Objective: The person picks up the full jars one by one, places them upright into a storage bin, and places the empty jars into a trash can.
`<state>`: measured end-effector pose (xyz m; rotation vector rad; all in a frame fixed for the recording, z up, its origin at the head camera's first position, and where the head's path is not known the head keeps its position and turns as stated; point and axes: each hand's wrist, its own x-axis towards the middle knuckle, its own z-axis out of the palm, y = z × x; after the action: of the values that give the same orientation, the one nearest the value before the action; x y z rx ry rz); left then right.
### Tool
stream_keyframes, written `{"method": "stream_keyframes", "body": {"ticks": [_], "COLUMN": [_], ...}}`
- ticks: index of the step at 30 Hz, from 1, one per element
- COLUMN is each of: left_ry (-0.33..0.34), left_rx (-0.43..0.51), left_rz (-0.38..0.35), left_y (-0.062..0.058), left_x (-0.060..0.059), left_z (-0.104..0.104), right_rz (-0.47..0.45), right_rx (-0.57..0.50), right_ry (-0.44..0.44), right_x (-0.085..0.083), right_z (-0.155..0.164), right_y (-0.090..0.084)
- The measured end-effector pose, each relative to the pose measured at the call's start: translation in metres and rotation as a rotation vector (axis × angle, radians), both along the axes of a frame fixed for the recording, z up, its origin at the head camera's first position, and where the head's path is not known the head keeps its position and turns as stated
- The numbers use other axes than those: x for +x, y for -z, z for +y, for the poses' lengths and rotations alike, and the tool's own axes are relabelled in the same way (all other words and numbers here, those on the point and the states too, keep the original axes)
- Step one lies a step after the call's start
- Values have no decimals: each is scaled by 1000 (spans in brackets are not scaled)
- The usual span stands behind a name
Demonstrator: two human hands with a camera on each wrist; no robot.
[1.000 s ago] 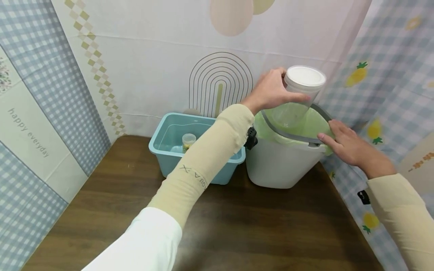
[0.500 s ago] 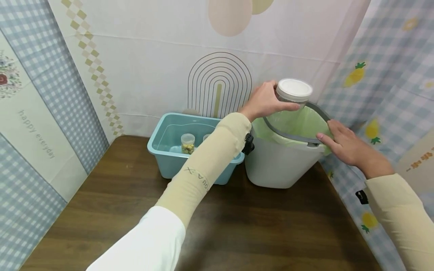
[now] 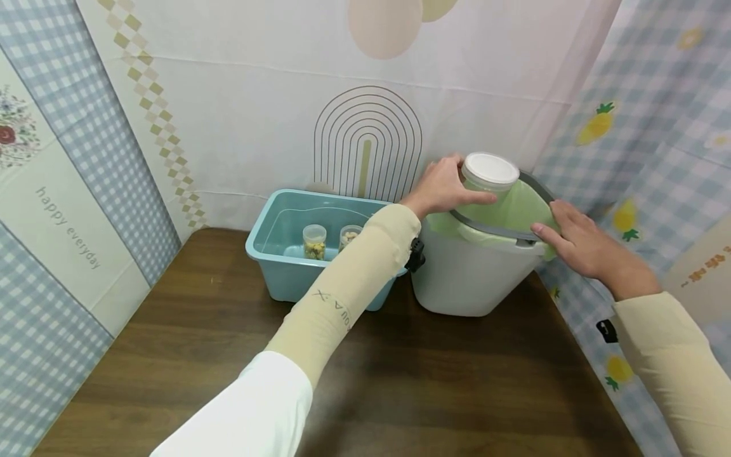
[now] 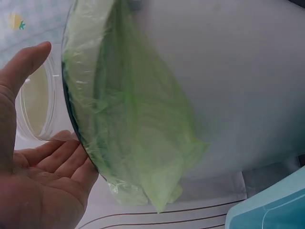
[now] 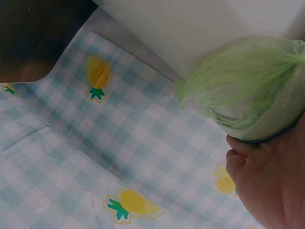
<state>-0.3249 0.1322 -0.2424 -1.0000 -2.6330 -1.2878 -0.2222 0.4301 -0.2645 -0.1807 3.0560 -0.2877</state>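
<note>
My left hand (image 3: 442, 185) holds a clear plastic jar (image 3: 482, 183) with a white top, thumb on one side and fingers on the other. The jar stands partly below the rim of a white trash bin (image 3: 462, 273), lined with a green bag (image 3: 525, 206). In the left wrist view, the jar (image 4: 35, 102) lies between thumb and fingers, partly behind the bin's edge. My right hand (image 3: 588, 244) grips the bin's grey rim at the right; folded fingers show beside the bag (image 5: 238, 81) in the right wrist view. The jar's lower part is hidden.
Left of the bin stands a blue plastic tub (image 3: 259, 251) holding two small clear cups: one cup (image 3: 314, 241) with yellowish bits, another cup (image 3: 349, 236) with pale pieces. A dark wooden table (image 3: 400, 393) carries both. Patterned cloth (image 3: 634, 127) hangs behind and at the sides.
My left hand has lowered the jar and moved it slightly left, deeper into the bin. The second cup in the tub has come into view from behind my left forearm. My right hand stays on the rim.
</note>
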Motion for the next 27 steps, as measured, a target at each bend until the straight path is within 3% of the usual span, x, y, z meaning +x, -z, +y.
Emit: {"method": "stream_keyframes", "body": {"ticks": [8, 14, 20, 27], "left_ry": [2, 27, 54, 41], "left_rx": [-24, -58, -159, -325], "left_rz": [-69, -47, 25, 149], "left_y": [1, 1, -1, -14], "left_x": [4, 7, 13, 22], "left_z": [-1, -11, -31, -59], "right_rz": [-4, -4, -10, -21], "right_rx": [-19, -21, -18, -14], "right_ry": [-5, -4, -17, -17], "right_x": [1, 0, -1, -2], "right_z": [0, -2, -5, -5], "right_y": [0, 1, 0, -2]}}
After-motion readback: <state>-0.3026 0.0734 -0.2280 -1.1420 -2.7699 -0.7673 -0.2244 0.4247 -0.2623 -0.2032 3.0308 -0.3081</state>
